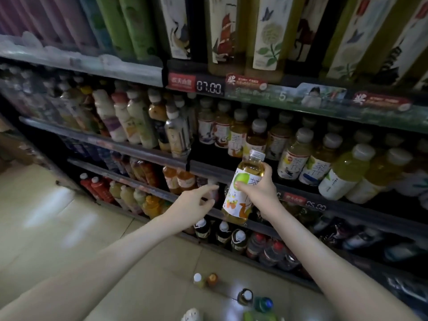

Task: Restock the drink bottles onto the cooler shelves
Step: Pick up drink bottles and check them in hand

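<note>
My right hand [259, 188] grips a tea bottle [243, 188] with yellow liquid, a white cap and a white label showing a green apple. I hold it upright in front of the middle shelf edge [208, 169]. My left hand [196, 200] is just left of the bottle, fingers apart and holding nothing, stretched toward the lower shelf. Behind the bottle, a row of similar tea bottles [294, 156] fills the middle shelf. A dark gap [208, 150] lies on that shelf, left of the held bottle.
Several loose bottles [245, 296] stand on the tiled floor below my arms. Lower shelves hold dark and orange bottles [234, 237]. A price tag reading 07.00 [209, 86] hangs on the upper shelf edge, with tall cartons above it.
</note>
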Motion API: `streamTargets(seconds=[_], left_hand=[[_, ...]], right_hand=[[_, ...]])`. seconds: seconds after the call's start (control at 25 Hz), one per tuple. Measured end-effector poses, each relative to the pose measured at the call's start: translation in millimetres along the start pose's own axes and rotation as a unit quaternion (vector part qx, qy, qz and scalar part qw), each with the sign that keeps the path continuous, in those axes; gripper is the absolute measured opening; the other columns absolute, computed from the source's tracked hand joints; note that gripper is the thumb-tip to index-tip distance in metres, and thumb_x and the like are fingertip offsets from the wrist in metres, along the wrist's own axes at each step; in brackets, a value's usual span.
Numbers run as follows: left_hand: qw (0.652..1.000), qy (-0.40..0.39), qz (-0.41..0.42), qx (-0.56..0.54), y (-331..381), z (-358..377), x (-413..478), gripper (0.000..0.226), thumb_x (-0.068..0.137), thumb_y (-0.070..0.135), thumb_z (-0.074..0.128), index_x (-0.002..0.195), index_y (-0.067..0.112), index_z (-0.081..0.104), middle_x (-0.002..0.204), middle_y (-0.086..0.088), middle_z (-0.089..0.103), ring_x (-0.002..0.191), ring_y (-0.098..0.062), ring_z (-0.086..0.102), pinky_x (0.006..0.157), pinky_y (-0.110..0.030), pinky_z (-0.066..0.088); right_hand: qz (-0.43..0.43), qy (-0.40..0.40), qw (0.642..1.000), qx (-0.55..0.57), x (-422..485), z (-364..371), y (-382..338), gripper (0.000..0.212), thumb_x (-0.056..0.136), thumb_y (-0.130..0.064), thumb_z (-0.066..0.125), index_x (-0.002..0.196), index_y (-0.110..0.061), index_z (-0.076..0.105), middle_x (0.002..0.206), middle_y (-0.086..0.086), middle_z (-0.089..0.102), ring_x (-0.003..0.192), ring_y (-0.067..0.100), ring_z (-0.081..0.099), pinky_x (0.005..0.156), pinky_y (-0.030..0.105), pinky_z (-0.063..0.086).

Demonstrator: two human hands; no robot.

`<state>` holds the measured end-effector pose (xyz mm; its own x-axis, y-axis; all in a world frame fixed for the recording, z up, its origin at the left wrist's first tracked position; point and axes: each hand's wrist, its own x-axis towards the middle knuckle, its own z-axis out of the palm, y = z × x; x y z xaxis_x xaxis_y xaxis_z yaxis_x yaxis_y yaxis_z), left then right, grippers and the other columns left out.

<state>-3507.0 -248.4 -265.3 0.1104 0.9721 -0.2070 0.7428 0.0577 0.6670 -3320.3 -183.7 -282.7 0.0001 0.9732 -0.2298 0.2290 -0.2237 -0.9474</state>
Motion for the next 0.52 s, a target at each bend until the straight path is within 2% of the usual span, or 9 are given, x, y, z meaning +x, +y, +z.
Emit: streamTargets(seconds=[0.04, 0.16, 0.24, 0.32, 0.44, 0.52], left_hand=[[1.0, -0.016, 0.012, 0.009, -2.8, -5.2, 15.4, 0.04, 0.098, 0.028, 0.048, 0.137, 0.034, 0.042, 0.115, 0.005, 0.06, 0.093, -0.025, 0.065, 0.076, -0.033, 0.054], [0.996, -0.062, 0.062, 0.031, -6.0, -17.7, 54.3, 0.041, 0.095, 0.03, 0.052, 0.135, 0.029, 0.045, 0.12, 0.001, 0.062, 0.098, -0.011, 0.062, 0.08, -0.02, 0.048], [0.991, -0.091, 0.093, 0.04, -5.5, -16.9, 72.4, 0.047, 0.091, 0.035, 0.057, 0.136, 0.027, 0.044, 0.121, 0.003, 0.061, 0.097, -0.007, 0.058, 0.079, -0.017, 0.046], [0.988, -0.09, 0.117, 0.042, -7.0, -12.8, 85.0, 0.057, 0.087, 0.037, 0.062, 0.137, 0.024, 0.039, 0.121, 0.0, 0.058, 0.103, -0.014, 0.057, 0.077, -0.022, 0.044], [0.992, -0.054, 0.116, 0.016, -14.9, -8.6, 97.2, 0.075, 0.08, 0.033, 0.068, 0.141, 0.017, 0.027, 0.126, -0.008, 0.051, 0.116, -0.026, 0.05, 0.084, -0.034, 0.044], [0.994, -0.031, 0.106, -0.015, -17.7, -15.3, 105.0, 0.072, 0.076, 0.031, 0.071, 0.134, 0.015, 0.031, 0.121, -0.008, 0.052, 0.111, -0.028, 0.052, 0.081, -0.037, 0.045]], right_hand=[[0.009, 0.024, 1.0, 0.003, 3.4, 2.4, 0.4, 0.079, 0.077, -0.015, 0.075, 0.138, -0.029, 0.026, 0.098, -0.014, 0.056, 0.084, -0.001, 0.055, 0.063, 0.019, 0.044], [0.02, 0.09, 0.996, -0.002, 10.3, 11.2, -2.7, 0.078, 0.077, -0.015, 0.076, 0.138, -0.028, 0.028, 0.095, -0.016, 0.055, 0.08, -0.004, 0.054, 0.06, 0.016, 0.042], [0.019, 0.125, 0.992, -0.001, 15.3, 19.0, -7.0, 0.079, 0.077, -0.016, 0.077, 0.138, -0.027, 0.028, 0.095, -0.017, 0.054, 0.081, -0.005, 0.053, 0.061, 0.014, 0.041], [0.017, 0.15, 0.989, 0.008, 21.4, 31.8, -15.2, 0.079, 0.076, -0.018, 0.078, 0.136, -0.029, 0.027, 0.095, -0.018, 0.053, 0.081, -0.005, 0.053, 0.063, 0.015, 0.042], [0.002, 0.161, 0.986, 0.039, 25.6, 57.2, -24.2, 0.08, 0.073, -0.019, 0.081, 0.131, -0.033, 0.028, 0.1, -0.019, 0.052, 0.087, -0.004, 0.054, 0.072, 0.019, 0.047], [-0.029, 0.144, 0.988, 0.051, 29.2, 72.1, -25.4, 0.081, 0.073, -0.014, 0.081, 0.131, -0.034, 0.028, 0.107, -0.019, 0.052, 0.092, -0.006, 0.056, 0.078, 0.017, 0.048]])
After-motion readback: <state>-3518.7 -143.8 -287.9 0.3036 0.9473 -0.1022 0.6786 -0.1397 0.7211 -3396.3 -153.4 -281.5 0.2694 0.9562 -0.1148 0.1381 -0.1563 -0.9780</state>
